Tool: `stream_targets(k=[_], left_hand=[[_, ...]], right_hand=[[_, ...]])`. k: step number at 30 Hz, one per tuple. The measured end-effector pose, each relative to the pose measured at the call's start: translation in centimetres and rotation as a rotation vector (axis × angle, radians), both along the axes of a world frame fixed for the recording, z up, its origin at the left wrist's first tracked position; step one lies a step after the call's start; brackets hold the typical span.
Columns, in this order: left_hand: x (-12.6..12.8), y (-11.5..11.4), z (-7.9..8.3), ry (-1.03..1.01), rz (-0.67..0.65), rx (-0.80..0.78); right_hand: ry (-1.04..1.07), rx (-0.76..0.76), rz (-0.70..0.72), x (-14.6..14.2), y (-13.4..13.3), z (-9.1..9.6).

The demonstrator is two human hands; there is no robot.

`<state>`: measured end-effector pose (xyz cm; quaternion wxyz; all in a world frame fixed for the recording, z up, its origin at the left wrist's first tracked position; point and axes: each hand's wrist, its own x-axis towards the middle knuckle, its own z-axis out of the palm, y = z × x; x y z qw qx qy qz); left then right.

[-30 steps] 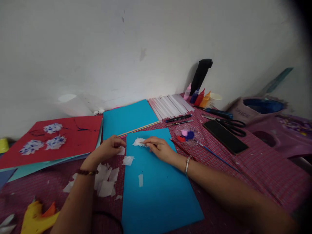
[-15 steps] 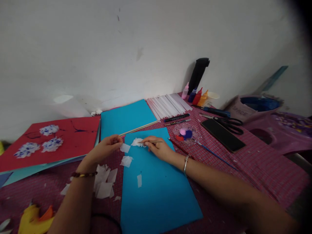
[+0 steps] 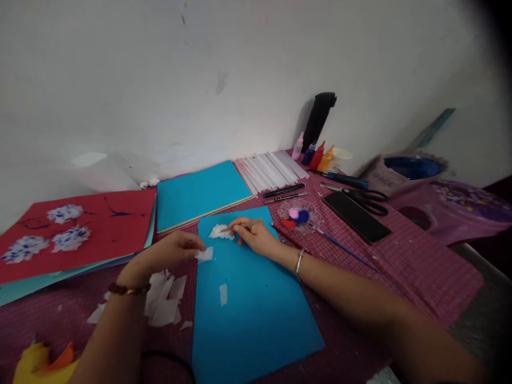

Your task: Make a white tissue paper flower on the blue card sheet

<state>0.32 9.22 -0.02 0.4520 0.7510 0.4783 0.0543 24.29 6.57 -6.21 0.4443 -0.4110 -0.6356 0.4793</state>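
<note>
In the head view a sheet of blue paper [image 3: 256, 320] lies in front of me. Near its top is a fluffy white cluster [image 3: 219, 231], apparently of tissue paper. My right hand [image 3: 251, 233] pinches a thin wooden stick [image 3: 256, 221], its lower end on the cluster. My left hand [image 3: 184, 248] is at the sheet's left edge, fingers closed on a white tissue paper square [image 3: 206, 255]; the fingertips partly cover it. A small pale strip [image 3: 223, 294] lies lower on the blue sheet. Loose white tissue squares [image 3: 163, 309] are heaped beneath my left forearm.
Left is red paper [image 3: 120, 229] with white-and-blue flowers. Behind lie a blue pad [image 3: 200, 186] and white strips [image 3: 266, 170]. To the right are a paint palette [image 3: 298, 216], scissors [image 3: 360, 197], a black phone [image 3: 356, 216] and paint bottles [image 3: 318, 156]. A yellow glue gun [image 3: 36, 362] sits front left.
My left hand has come down slightly and closer to the blue sheet with the tissue square. The right hand keeps the stick on the cluster. The whole view has shifted a little.
</note>
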Motion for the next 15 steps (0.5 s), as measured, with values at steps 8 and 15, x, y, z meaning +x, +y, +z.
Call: stream_targets(k=[8,15], left_hand=[[-2.3,-0.7,2.5,0.113,0.137,-0.045],[-2.0,-0.7,2.7,0.092,0.101,-0.077]], right_hand=[[0.064,0.092,-0.008,-0.2,-1.7,0.7],[-0.238,0.38,0.281,-1.4,-2.6,0.6]])
